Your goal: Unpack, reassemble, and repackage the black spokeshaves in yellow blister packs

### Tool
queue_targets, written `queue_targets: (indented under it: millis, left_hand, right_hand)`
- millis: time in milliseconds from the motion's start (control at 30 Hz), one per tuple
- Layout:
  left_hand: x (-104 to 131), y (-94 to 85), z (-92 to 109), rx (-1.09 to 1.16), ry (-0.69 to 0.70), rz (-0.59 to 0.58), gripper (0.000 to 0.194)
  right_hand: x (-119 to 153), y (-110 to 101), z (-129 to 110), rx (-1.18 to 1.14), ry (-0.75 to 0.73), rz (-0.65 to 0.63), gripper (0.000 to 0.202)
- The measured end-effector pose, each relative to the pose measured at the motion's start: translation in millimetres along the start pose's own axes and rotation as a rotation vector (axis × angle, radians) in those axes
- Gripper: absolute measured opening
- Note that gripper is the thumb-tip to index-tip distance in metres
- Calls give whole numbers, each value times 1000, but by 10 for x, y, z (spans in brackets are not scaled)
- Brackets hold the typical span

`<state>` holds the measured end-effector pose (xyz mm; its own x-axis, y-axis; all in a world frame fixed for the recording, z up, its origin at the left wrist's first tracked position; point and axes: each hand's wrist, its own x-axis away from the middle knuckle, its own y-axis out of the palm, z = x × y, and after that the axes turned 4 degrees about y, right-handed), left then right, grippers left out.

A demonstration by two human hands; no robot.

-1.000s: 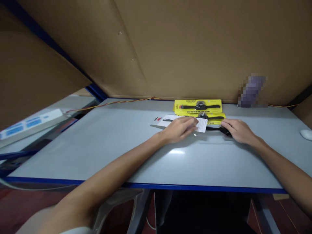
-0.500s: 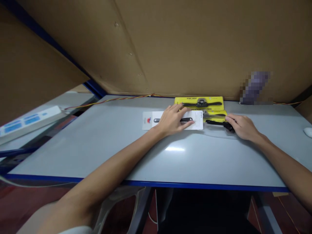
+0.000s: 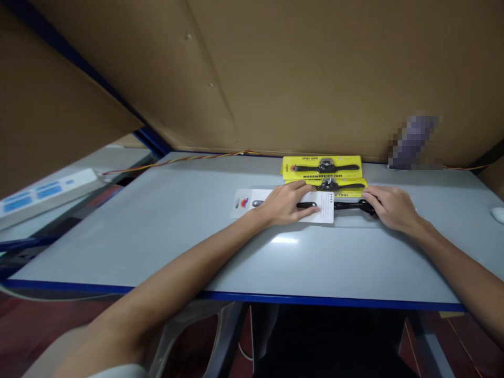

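Note:
My left hand (image 3: 287, 203) lies with fingers apart over a white packaged card (image 3: 326, 210) that bears a black-handled tool. To its right, my right hand (image 3: 391, 206) has its fingers closed round a black spokeshave (image 3: 368, 207); one black handle sticks out leftward to the white card. Behind both hands, two yellow spokeshave packs lie one behind the other: the rear pack (image 3: 350, 160) shows in full, and the nearer pack (image 3: 354, 193) is partly covered by my left hand. Clear plastic seems to lie under the held spokeshave.
The grey table (image 3: 157, 231) has a blue front edge and a cardboard wall behind it. A white power strip (image 3: 51, 194) is at the left on another surface. A pixelated purple object (image 3: 413, 142) stands at the back right, a white item (image 3: 498, 214) at the right edge.
My left hand and the white card have shifted slightly right and toward me, showing more of the nearer yellow pack. The black handle has come level.

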<state>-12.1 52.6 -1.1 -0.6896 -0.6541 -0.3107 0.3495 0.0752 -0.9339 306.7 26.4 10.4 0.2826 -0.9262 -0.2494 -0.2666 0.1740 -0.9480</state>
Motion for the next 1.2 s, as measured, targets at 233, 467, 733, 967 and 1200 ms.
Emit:
queue_targets:
  millis: [233, 467, 733, 967, 1200]
  left_hand:
    - [-29, 40, 205, -65, -6, 6, 67]
    - [-144, 194, 358, -276, 201, 206, 67]
    - [-170, 77, 291, -274, 90, 239, 72]
    - [11, -427, -279, -234, -476, 220, 58]
    - [314, -569, -914, -8, -704, -243, 68]
  right_hand:
    - [54, 59, -163, 0, -87, 54, 40]
    - [166, 153, -695, -116, -179, 178, 37]
    - [94, -209, -294, -63, -113, -62, 40]
    - [30, -272, 361, -542, 191, -449, 40]
    - [6, -220, 432, -767, 412, -445, 47]
